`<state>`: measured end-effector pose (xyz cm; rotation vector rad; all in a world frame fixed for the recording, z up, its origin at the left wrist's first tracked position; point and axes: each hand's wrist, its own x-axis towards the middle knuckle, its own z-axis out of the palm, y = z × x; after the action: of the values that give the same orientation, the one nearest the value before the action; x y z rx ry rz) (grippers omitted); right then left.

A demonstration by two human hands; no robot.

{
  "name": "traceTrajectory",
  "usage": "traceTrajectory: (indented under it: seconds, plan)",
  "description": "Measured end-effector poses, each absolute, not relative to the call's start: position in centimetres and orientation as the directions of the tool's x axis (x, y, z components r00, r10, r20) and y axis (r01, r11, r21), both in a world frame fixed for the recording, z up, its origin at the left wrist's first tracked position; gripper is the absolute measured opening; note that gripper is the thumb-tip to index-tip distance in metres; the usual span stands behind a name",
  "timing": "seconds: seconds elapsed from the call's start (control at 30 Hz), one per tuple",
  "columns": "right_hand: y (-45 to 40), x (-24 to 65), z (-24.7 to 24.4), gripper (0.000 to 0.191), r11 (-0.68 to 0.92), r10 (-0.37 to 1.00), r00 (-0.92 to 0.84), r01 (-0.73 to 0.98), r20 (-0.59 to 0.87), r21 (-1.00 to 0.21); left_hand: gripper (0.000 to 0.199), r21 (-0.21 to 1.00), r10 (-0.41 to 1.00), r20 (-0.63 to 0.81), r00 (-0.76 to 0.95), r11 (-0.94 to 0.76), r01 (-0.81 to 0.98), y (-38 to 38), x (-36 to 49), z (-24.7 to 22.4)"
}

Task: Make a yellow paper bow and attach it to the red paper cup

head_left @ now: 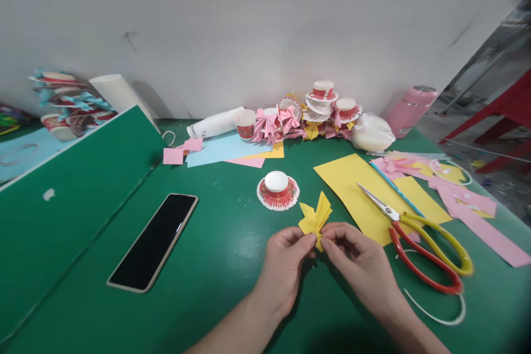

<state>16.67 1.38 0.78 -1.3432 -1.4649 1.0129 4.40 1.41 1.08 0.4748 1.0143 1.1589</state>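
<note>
Between my two hands is a yellow folded paper bow (316,218), its pleats fanned out upward. My left hand (285,265) pinches its lower left side with thumb and fingers. From the right, my right hand (360,259) pinches the same bow near its gathered middle; the fingertips of both hands almost meet. Just beyond them, a paper cup cut into a fringed hat shape (276,182) stands upside down on the green table (224,232), apart from my hands. Scissors with one red and one yellow handle (394,214) lie to the right of my right hand.
Yellow paper (340,177), a blue pencil-like stick (398,191) and pink strips (477,221) lie right. A phone (153,243) lies left, beside a green partition (95,177). Along the wall stand decorated cups (323,94), stacked white cups (218,123) and a pink bottle (412,110).
</note>
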Motion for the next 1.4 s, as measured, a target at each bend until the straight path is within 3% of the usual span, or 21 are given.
traceTrajectory:
  seconds: [0.53,0.8,1.03,1.23,1.4]
  plan:
    - [1.4,16.7,0.6,0.018,-0.010,0.999,-0.039,0.157,-0.017,-0.987,0.019,0.768,0.910,-0.409,0.067,0.383,-0.514,1.5,4.5,1.0]
    - [2.2,18.0,1.0,0.020,-0.046,0.997,-0.054,0.071,-0.050,-0.996,0.018,0.851,0.936,-0.338,0.101,0.349,-0.391,1.1,4.4,0.9]
    - [2.2,18.5,1.3,0.019,-0.005,0.999,-0.050,0.075,-0.008,-0.997,0.026,0.930,0.963,-0.267,-0.029,0.250,-0.269,1.0,4.3,1.5]
    - [2.2,18.7,1.7,0.022,-0.172,0.983,-0.085,-0.126,-0.162,-0.977,0.040,0.946,0.967,-0.249,0.052,0.255,-0.201,1.1,3.9,1.8]
    - [2.2,18.8,1.6,0.022,-0.238,0.969,-0.121,-0.204,-0.217,-0.950,0.022,0.949,0.966,-0.254,0.044,0.258,-0.181,1.1,3.9,1.5]
